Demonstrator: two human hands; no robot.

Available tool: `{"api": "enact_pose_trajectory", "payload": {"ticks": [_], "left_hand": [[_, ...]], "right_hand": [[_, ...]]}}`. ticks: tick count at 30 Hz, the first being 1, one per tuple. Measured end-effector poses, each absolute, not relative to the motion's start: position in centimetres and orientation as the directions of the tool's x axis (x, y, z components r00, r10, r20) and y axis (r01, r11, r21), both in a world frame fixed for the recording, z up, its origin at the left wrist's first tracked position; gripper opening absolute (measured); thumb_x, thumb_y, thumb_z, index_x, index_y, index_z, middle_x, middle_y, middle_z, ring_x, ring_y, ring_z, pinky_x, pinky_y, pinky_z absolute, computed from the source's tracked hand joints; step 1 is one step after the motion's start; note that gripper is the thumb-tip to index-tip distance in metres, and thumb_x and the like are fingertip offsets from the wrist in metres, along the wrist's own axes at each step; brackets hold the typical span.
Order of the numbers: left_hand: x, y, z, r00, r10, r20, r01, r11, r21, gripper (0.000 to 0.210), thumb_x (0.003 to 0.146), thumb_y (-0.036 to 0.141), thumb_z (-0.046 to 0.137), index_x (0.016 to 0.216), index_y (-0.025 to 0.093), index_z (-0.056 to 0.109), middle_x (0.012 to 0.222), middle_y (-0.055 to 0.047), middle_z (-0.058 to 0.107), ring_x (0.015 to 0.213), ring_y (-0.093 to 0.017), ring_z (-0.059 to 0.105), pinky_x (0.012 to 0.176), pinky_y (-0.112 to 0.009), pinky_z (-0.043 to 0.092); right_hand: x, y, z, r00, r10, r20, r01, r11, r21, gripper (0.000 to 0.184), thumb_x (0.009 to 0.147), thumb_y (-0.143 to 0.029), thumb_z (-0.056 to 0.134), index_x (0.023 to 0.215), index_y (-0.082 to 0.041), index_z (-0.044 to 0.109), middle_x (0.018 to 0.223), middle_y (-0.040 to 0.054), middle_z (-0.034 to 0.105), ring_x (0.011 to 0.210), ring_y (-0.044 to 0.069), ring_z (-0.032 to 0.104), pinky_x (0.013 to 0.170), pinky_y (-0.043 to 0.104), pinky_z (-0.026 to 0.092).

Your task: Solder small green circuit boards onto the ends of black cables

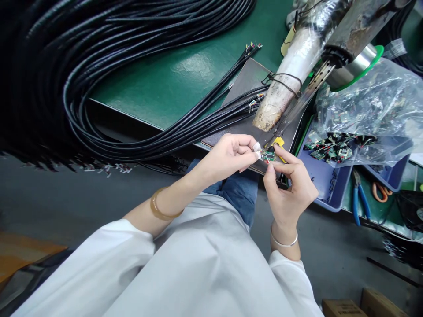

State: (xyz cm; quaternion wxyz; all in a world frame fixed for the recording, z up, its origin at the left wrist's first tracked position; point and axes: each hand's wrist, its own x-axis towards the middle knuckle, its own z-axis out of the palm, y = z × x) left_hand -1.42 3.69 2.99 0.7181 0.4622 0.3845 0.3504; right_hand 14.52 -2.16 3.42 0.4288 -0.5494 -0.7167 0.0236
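Pinching a small green circuit board (269, 155) between left hand (228, 155) at nine o'clock and right hand (291, 182) at five o'clock, both sets of fingers grasping it. Lying at three o'clock: blue tray (325, 185) carrying a clear bag (366, 114) of similar boards.

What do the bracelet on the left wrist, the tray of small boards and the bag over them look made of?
Bracelet: amber, glossy, translucent, probably jade or resin. Tray: matte blue-purple moulded plastic, by its rounded rim. Bag: clear thin plastic film, crinkled with glare.
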Motion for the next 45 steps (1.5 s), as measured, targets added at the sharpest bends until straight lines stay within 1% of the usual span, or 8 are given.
{"api": "enact_pose_trajectory", "payload": {"ticks": [5,13,20,28,35,40,43,45], "left_hand": [[-1.3,3.6,3.6,0.402,0.891,-0.212,-0.163,0.298,0.941,0.009,0.077,0.018,0.063,0.071,0.014,0.057,0.047,0.008,0.042,0.043,-0.003,0.033,0.045,-0.018,0.021],[-1.5,4.0,4.0,0.441,0.872,-0.212,-0.153,0.306,0.94,0.007,0.077,0.016,0.062,0.072,0.014,0.058,0.047,0.007,0.042,0.042,-0.003,0.032,0.045,-0.018,0.019],[-1.6,4.3,3.4,0.467,0.852,-0.237,-0.142,0.337,0.931,0.004,0.075,0.012,0.059,0.073,0.015,0.057,0.045,0.008,0.042,0.041,-0.003,0.034,0.044,-0.017,0.021],[-1.5,4.3,3.3,0.48,0.84,-0.254,-0.134,0.356,0.925,0.005,0.074,0.012,0.06,0.073,0.015,0.056,0.043,0.008,0.044,0.04,-0.003,0.033,0.043,-0.016,0.021],[-1.6,3.5,3.2,0.462,0.855,-0.237,-0.106,0.318,0.942,0.01,0.08,0.019,0.063,0.075,0.015,0.057,0.049,0.007,0.046,0.043,-0.002,0.037,0.044,-0.015,0.026],[-1.6,2.2,2.9,0.346,0.921,-0.178,-0.141,0.238,0.961,0.016,0.082,0.026,0.069,0.078,0.014,0.059,0.06,0.003,0.059,0.047,-0.004,0.048,0.046,-0.014,0.038],[-1.7,1.7,2.6,0.328,0.926,-0.185,-0.204,0.261,0.944,0.021,0.087,0.032,0.065,0.08,0.013,0.06,0.061,0.001,0.063,0.041,-0.004,0.046,0.041,-0.015,0.037],[-1.7,1.4,2.4,0.35,0.915,-0.203,-0.217,0.29,0.932,0.021,0.087,0.033,0.065,0.083,0.013,0.06,0.059,0.001,0.063,0.039,-0.004,0.045,0.038,-0.016,0.035]], "right_hand": [[14.4,-1.7,3.6,-0.022,0.81,0.585,0.764,0.391,-0.513,0.015,0.083,-0.009,0.069,0.089,-0.021,0.064,0.113,0.0045,0.076,0.101,0.019,0.075,0.08,0.029,0.063],[14.1,-1.6,4.2,-0.012,0.804,0.594,0.746,0.403,-0.53,0.015,0.082,-0.009,0.069,0.088,-0.022,0.064,0.11,0.0045,0.077,0.104,0.021,0.075,0.079,0.031,0.064],[14.5,-1.5,4.1,-0.043,0.834,0.55,0.754,0.388,-0.529,0.014,0.084,-0.01,0.066,0.087,-0.022,0.061,0.111,0.0049,0.076,0.106,0.02,0.074,0.078,0.029,0.063],[14.7,-1.4,3.9,-0.049,0.833,0.552,0.76,0.39,-0.521,0.012,0.085,-0.012,0.066,0.087,-0.022,0.061,0.11,0.0037,0.076,0.102,0.019,0.075,0.078,0.029,0.062],[14.7,-1.8,3.3,-0.049,0.782,0.622,0.781,0.418,-0.464,0.014,0.085,-0.012,0.067,0.089,-0.023,0.062,0.109,0.0035,0.077,0.101,0.019,0.075,0.082,0.031,0.062],[14.2,-2.4,1.7,0.004,0.69,0.724,0.817,0.416,-0.401,0.016,0.082,-0.011,0.071,0.09,-0.023,0.064,0.107,0.0044,0.078,0.093,0.018,0.077,0.077,0.03,0.064],[13.9,-2.9,0.7,0.0,0.62,0.784,0.832,0.435,-0.344,0.022,0.077,-0.009,0.077,0.091,-0.022,0.065,0.109,0.0057,0.078,0.082,0.015,0.076,0.073,0.026,0.064],[14.0,-3.2,0.4,0.02,0.637,0.771,0.808,0.444,-0.388,0.022,0.077,-0.009,0.077,0.091,-0.021,0.066,0.108,0.006,0.078,0.084,0.016,0.076,0.074,0.027,0.064]]}}
